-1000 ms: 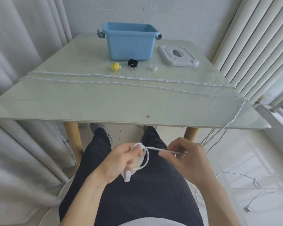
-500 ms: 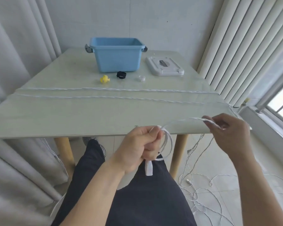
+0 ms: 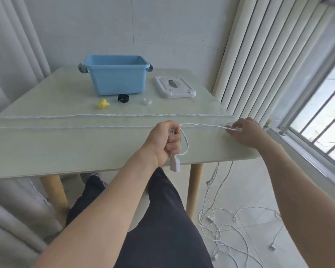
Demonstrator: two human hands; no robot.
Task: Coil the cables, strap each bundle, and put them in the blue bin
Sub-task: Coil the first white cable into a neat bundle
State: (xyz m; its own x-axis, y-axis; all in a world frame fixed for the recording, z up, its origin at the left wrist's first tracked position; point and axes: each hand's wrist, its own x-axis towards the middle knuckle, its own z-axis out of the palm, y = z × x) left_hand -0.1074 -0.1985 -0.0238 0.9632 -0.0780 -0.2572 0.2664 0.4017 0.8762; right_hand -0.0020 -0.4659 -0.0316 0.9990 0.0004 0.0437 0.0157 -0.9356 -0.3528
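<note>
On the far side of the table (image 3: 46,144) the blue bin (image 3: 117,78) stands open, three straps, yellow (image 3: 103,103), black (image 3: 123,98) and clear (image 3: 147,101), lying just in front of it. Nearer, the left hand (image 3: 162,141) is fisted around the first loops of a white cable (image 3: 201,125), its plug (image 3: 174,164) dangling below, while the right hand (image 3: 244,133) pinches the strand further right. The small coil could slip or spring open if either grip slackens, and the tangled slack on the floor (image 3: 259,190) at right may snag as it is drawn up.

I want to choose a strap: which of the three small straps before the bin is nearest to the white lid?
The clear strap: it lies rightmost, closest to the white lid; the black strap and yellow strap lie further left.
</note>
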